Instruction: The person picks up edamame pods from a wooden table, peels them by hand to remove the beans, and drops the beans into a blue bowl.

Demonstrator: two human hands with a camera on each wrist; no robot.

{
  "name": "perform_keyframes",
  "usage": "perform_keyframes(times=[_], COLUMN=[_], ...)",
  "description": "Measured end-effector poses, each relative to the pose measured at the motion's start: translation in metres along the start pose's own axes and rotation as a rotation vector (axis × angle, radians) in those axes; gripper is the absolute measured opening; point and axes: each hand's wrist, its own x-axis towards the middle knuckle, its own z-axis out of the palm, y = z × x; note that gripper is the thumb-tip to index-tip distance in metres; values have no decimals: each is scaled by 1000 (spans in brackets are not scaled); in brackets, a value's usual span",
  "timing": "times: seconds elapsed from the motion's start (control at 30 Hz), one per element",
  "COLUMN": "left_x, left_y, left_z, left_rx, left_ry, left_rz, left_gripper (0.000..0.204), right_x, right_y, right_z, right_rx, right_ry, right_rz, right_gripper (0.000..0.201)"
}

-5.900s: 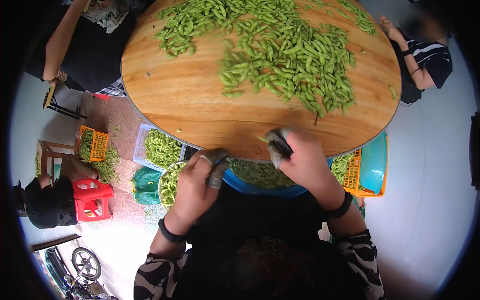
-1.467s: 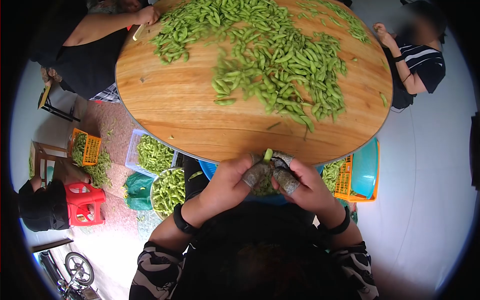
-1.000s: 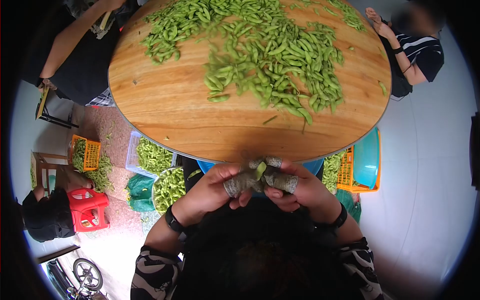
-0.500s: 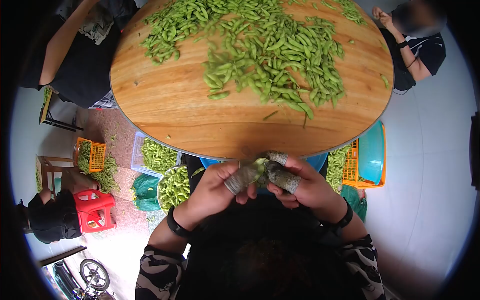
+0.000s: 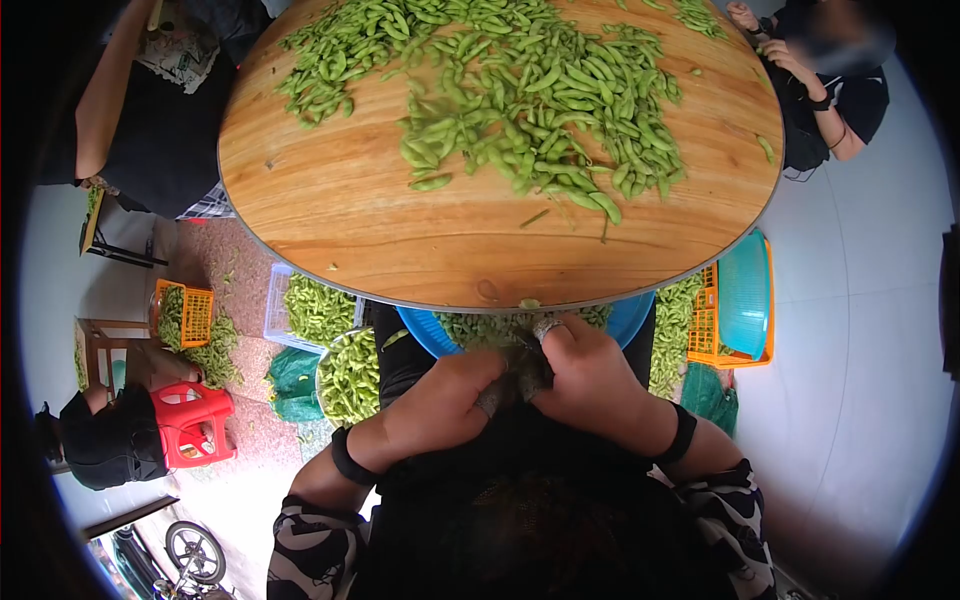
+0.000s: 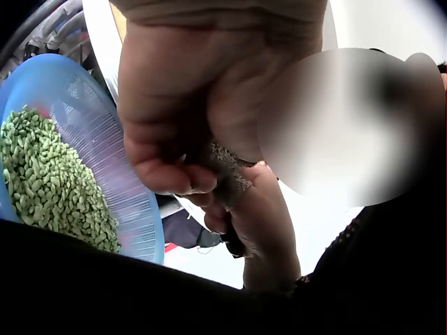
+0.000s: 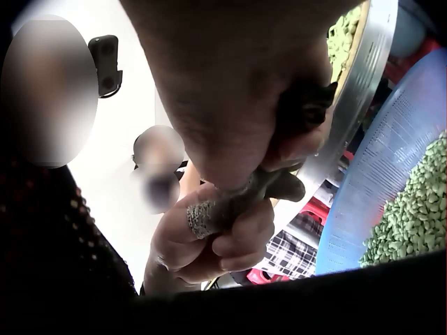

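Both hands meet in front of the body, at the near edge of the round wooden table (image 5: 370, 230). My left hand (image 5: 440, 395) has curled fingers and touches the right hand (image 5: 595, 375); grey wraps cover some fingers on both. The pale green end of an edamame pod (image 5: 529, 303) shows just beyond the fingertips, and the fingers hide the rest. In the left wrist view the left fingers (image 6: 167, 174) fold inward against the right hand. Beneath the hands stands a blue basket (image 5: 632, 318) holding shelled green beans (image 6: 59, 188).
Edamame pods (image 5: 560, 90) are spread over the table's far half. At left are a pale crate (image 5: 272, 305), a bowl of pods (image 5: 345, 375) and a red stool (image 5: 190, 410). An orange crate (image 5: 703, 310) and a teal basket (image 5: 748, 300) stand right. Other people sit around.
The hands were apart in the oldest frame, then came together around a pod. Since half a second ago they have turned, with their backs showing more and the pod mostly hidden.
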Motion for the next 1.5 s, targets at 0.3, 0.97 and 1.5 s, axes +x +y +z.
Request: perform_keyframes(times=[0.3,0.97,1.5], left_x=[-9,4,-58], left_y=[3,-8,-38], left_z=[-10,-13,-35], left_rx=[-187,-778,183], left_ry=[-33,-51,519], left_rz=[-272,-125,-182], left_gripper=[12,11,6], right_x=[-3,5,7], right_y=[-3,7,21], right_z=[1,-22,-8], right_rx=[-6,1124,-33], right_ry=[11,-296,-3], right_rz=[-23,545,-118], right_gripper=[34,32,24])
